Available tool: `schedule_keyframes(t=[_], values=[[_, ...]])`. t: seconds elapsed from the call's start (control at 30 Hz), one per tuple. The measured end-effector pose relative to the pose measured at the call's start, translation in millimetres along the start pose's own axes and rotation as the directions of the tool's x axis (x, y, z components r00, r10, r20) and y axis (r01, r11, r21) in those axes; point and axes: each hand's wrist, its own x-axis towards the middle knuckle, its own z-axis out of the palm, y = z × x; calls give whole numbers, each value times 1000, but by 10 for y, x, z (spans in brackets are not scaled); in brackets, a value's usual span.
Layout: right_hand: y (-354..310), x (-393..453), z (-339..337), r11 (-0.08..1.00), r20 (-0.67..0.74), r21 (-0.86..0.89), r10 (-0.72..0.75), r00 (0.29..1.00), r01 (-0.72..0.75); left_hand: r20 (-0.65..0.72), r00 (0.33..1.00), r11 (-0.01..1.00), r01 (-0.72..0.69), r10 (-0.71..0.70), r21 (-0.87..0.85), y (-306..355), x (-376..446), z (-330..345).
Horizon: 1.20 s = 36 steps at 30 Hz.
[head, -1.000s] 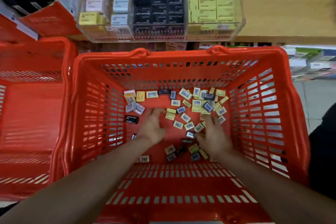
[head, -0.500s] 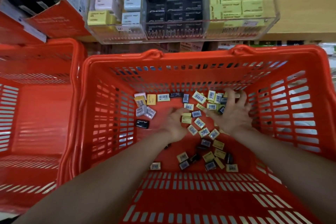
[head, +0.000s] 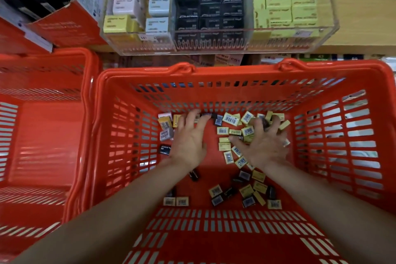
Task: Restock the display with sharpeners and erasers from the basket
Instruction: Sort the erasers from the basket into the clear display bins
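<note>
Several small boxed erasers and sharpeners, yellow (head: 228,118), black (head: 165,149) and white, lie scattered on the floor of the red basket (head: 216,72). My left hand (head: 189,138) reaches to the basket's far side with its fingers spread over the small boxes at the back wall. My right hand (head: 264,144) lies with its fingers spread and slightly bent over a pile of yellow boxes at the back right; whether it holds any is hidden. The clear acrylic display (head: 216,48) stands above the basket, with white, blue, black and yellow boxes in its compartments.
A second red basket (head: 45,135) stands to the left. An orange cardboard box (head: 64,19) with dark items sits at the upper left beside the display. A wooden shelf (head: 364,6) runs behind the display on the right.
Both hands have moved toward the basket's far wall. The left hand went from the middle of the floor to the boxes at the back left, the right hand further right and back.
</note>
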Motion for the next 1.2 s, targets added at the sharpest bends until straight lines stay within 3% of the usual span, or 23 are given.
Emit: schedule_keyframes(t=[0.1,0.27,0.4,0.47,0.5,0.6,0.67,0.73,0.83,0.93,1.07,1.2], values=[[111,-157,139,993,-75,-66,-105,992,100,-50,997,987,-51,59,152,-11,176,71],[333,-151,183,977,-86,-73,-205,975,199,-93,995,988,47,-34,148,47,229,338],[318,-115,161,969,-59,-44,-245,968,242,-123,990,976,-36,64,215,14,206,384],[274,-146,178,970,-60,-96,-230,971,223,-145,985,992,-75,90,105,24,183,320],[252,-161,194,969,-72,-116,-229,971,220,-137,990,998,-48,42,-40,39,166,267],[269,-179,250,965,-101,-104,-251,963,241,75,991,867,137,-115,-479,119,160,135],[351,-181,247,961,-94,-71,-273,957,267,174,976,794,208,-131,-571,200,208,67],[445,-181,223,960,-90,-65,-279,956,274,187,979,841,163,-76,-515,291,274,17],[560,-179,195,955,-77,-99,-286,955,278,130,988,995,-69,79,-77,388,400,34],[560,-183,201,946,-54,-162,-291,955,280,73,993,950,-107,90,292,448,459,174],[469,-168,213,957,-48,-149,-258,965,248,38,999,943,-34,22,332,482,489,244],[468,-148,123,962,31,1,-272,962,272,74,997,989,-43,33,138,425,345,157]])
